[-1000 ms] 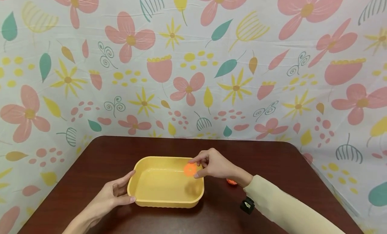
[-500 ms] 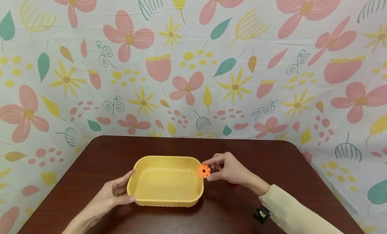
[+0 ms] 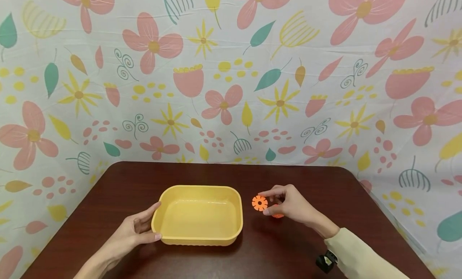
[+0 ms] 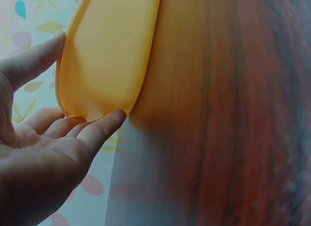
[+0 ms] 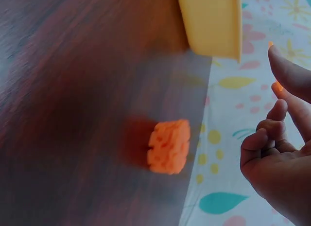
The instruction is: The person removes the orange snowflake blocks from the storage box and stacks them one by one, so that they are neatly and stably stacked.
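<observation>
A yellow tray (image 3: 197, 215) sits on the dark table. My left hand (image 3: 124, 239) holds its left end between thumb and fingers; in the left wrist view they span that end of the tray (image 4: 109, 51). To the right of the tray, my right hand (image 3: 292, 205) pinches a thin orange notched disc (image 3: 260, 203) by its edge, with a small hole at its middle. Beneath that hand lies a chunk of orange notched pieces (image 5: 170, 147), partly hidden in the head view. Only orange slivers of the pinched disc show in the right wrist view.
The dark brown table (image 3: 202, 174) has rounded far corners. Behind it hangs a white cloth (image 3: 231, 62) printed with flowers and leaves. A small black device (image 3: 326, 262) is strapped at the right wrist, below the pale sleeve (image 3: 361, 251).
My right hand has moved right with the orange disc, from over the tray to beyond its right rim. The left hand and the tray have stayed in place.
</observation>
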A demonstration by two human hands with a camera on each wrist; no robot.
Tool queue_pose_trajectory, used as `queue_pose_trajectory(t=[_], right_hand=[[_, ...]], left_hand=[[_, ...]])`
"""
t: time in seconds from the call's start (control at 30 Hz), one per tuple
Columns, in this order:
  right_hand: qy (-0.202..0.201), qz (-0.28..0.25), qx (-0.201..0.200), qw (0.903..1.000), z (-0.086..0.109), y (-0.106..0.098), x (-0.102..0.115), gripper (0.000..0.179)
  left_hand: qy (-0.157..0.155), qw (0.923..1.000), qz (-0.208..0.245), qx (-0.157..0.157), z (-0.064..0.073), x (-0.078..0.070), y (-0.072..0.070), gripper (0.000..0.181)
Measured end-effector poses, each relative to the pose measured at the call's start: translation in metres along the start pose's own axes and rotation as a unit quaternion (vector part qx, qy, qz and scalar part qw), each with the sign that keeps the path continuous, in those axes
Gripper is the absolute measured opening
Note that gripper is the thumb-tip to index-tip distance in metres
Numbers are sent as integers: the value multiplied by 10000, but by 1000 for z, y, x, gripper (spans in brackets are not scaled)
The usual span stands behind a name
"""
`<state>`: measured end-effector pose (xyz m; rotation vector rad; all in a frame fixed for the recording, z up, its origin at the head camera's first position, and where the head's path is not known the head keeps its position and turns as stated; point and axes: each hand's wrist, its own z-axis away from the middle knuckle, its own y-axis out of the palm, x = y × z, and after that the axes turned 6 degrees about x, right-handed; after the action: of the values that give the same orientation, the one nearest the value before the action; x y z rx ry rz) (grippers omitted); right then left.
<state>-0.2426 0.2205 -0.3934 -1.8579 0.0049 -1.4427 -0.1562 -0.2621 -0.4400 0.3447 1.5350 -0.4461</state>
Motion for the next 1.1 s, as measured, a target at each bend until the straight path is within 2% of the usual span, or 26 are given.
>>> queue_pose_trajectory(t=[0.53,0.67,1.1], right_hand=[[171,-37,-393,9991,21,-18,-46,43],[156,82,-414,9990,25,-22,-54,43],[317,12,-244,9992,29,-23,-68,47]], left_hand=[[-86,10000,-17,-9,-3,-1,-1,93],[-116,9999,-24,-19,-3,-2,-1,94],[-57,10000,51,27,-1,0,-1,93]])
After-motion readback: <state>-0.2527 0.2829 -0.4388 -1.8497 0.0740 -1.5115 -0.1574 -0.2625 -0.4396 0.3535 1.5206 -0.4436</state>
